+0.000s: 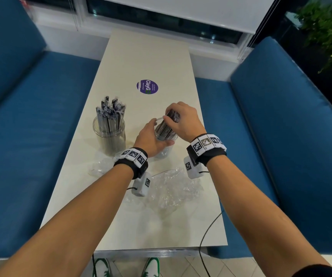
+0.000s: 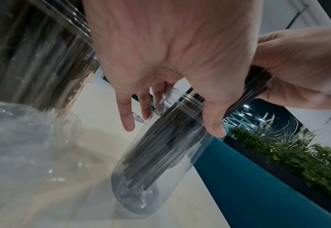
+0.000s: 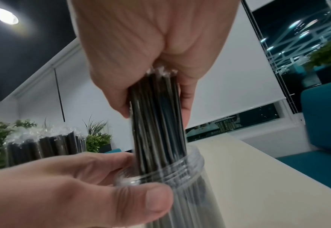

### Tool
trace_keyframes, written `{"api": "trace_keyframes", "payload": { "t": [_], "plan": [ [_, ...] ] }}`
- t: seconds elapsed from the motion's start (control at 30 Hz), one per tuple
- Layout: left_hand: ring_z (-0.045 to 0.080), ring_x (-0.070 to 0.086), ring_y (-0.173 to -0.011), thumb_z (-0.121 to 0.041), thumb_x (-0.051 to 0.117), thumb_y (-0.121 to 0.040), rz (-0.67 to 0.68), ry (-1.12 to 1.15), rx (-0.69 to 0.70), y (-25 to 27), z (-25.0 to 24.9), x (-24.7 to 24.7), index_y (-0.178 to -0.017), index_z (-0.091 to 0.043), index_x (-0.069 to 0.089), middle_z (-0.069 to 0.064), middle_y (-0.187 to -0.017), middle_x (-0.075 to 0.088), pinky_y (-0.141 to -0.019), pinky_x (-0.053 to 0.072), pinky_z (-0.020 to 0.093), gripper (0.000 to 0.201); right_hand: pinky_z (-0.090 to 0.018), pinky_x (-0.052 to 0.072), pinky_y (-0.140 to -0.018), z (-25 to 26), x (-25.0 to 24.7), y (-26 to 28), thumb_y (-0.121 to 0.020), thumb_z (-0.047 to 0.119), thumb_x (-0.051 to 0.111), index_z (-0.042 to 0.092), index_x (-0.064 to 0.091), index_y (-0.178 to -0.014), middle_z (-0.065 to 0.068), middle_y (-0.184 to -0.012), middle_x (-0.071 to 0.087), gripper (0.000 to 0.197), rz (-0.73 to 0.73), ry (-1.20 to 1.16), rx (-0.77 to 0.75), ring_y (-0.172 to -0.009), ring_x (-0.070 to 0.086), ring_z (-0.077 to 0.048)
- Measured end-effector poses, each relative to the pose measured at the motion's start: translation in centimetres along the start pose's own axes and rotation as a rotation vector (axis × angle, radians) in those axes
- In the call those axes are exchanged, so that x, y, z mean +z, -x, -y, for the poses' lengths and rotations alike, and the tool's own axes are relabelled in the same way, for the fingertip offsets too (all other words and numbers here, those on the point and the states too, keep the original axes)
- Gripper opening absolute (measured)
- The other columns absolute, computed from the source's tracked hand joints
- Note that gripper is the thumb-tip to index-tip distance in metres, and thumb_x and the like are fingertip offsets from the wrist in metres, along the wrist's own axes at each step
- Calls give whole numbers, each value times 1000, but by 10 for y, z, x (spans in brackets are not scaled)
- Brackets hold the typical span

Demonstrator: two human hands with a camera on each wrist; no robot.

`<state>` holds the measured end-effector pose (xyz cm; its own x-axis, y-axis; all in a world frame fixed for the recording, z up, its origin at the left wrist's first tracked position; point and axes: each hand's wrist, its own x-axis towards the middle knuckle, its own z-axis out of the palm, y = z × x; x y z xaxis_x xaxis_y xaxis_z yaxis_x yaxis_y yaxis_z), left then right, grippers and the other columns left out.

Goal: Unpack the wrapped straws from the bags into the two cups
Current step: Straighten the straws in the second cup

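Two clear plastic cups stand on the cream table (image 1: 147, 56). The left cup (image 1: 109, 136) is packed with black wrapped straws (image 1: 111, 112). My left hand (image 1: 157, 132) holds the right cup (image 1: 166, 139) near its rim, thumb on the near side and fingers on the far side. My right hand (image 1: 181, 116) grips a bundle of wrapped straws (image 1: 168, 124) from above, its lower ends inside that cup. In the left wrist view the straw bundle (image 2: 156, 146) reaches nearly to the bottom of the right cup (image 2: 180, 154). The right wrist view shows the bundle (image 3: 158, 123) entering the cup's threaded rim (image 3: 182, 172).
Crumpled clear plastic bags lie on the table near me, one (image 1: 171, 188) under my wrists and one (image 1: 101, 164) by the left cup. A purple round sticker (image 1: 147, 86) sits farther back. Blue benches (image 1: 281, 126) flank the table. A black cable (image 1: 211, 226) hangs off the near right edge.
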<state>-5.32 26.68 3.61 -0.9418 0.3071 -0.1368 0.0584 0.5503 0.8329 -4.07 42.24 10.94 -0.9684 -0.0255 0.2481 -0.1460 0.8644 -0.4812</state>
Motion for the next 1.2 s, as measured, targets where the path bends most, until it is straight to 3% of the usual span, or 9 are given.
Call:
{"api": "trace_keyframes", "payload": {
  "t": [0.17,0.3,0.47,0.57,0.67,0.77,0.97,1.07,1.2],
  "plan": [
    [29,60,-131,-53,93,-70,3,17,-12,1,0,1,-152,-21,43,5,-148,59,-110,50,45,102,-41,49,-90,3,18,12,-101,41,57,24,66,-115,-4,-110,64,24,-14,92,46,-100,55,-27],
    [25,66,-120,-71,79,-50,7,42,-3,0,3,1,-143,-27,49,0,-134,67,-104,55,48,107,-50,42,-100,7,6,14,-85,68,62,44,43,-142,0,-133,57,65,57,120,36,-117,54,-28],
    [23,63,-126,-69,82,-49,-2,57,-27,0,3,1,-147,-29,47,-4,-139,65,-110,53,47,112,-49,34,-110,3,-7,20,-73,83,65,38,35,-151,3,-150,48,95,46,122,38,-134,45,-26],
    [23,64,-122,-49,94,-67,9,39,-42,3,-3,-2,-144,-28,50,-3,-135,66,-109,52,44,91,-43,29,-114,3,-11,25,-87,67,62,30,47,-146,6,-149,50,72,-94,121,-25,-139,39,-20],
    [24,66,-117,-51,93,-67,14,10,-34,3,-7,-3,-139,-28,51,-3,-131,68,-104,54,46,86,-47,29,-116,12,-8,21,-98,52,56,27,62,-134,7,-139,59,45,-164,181,-102,-133,46,-16],
    [25,67,-118,-59,89,-63,15,15,-24,4,-5,-3,-143,-27,48,-2,-132,68,-103,56,48,96,-48,27,-116,25,-5,10,-95,60,54,29,70,-125,7,-134,61,45,-125,288,-78,-131,48,-17],
    [24,68,-116,-53,90,-68,12,37,-21,4,-6,-4,-145,-27,47,-3,-131,70,-103,57,46,92,-54,21,-116,39,-2,-6,-94,46,64,32,77,-94,10,-120,66,20,-23,358,-14,-123,51,-18],
    [24,68,-120,-56,90,-65,7,47,-29,4,-3,-2,-146,-26,47,-2,-134,69,-104,56,47,97,-54,22,-114,38,-4,-6,-89,49,65,35,73,-98,12,-116,67,19,-94,263,17,-120,53,-16],
    [27,63,-130,-58,88,-66,5,27,-21,3,-2,-1,-151,-23,42,1,-148,61,-111,51,48,103,-56,17,-114,40,-8,-8,-95,43,63,36,73,-101,14,-106,71,13,9,289,-31,-116,56,-13]
  ]
}}
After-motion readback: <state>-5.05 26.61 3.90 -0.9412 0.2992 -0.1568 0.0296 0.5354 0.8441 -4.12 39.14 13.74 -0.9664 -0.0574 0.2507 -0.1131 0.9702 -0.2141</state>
